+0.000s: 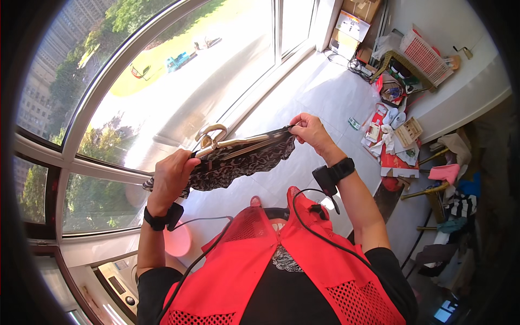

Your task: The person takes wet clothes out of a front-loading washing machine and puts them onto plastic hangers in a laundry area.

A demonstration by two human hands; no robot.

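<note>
A gold-toned clothes hanger [235, 141] with a broad hook is held up in front of me. Black-and-white patterned fabric [243, 167], seemingly a garment, hangs from it in loose folds. My left hand [172, 172] is closed around one end of the hanger and the cloth there; its fingertips are partly hidden. At the opposite end, my right hand [310, 132] pinches the dark edge of the fabric between thumb and fingers, near the hanger's tip. Each wrist wears a black strapped device with a cable.
Large windows [195, 93] run along the left. A pink basin [178, 239] stands on the floor below my left forearm, near a washing machine [120, 282]. Cardboard boxes [349, 34], a pink plastic basket [426, 55], a red box [396, 164] and piled clothes [461, 203] crowd the right side.
</note>
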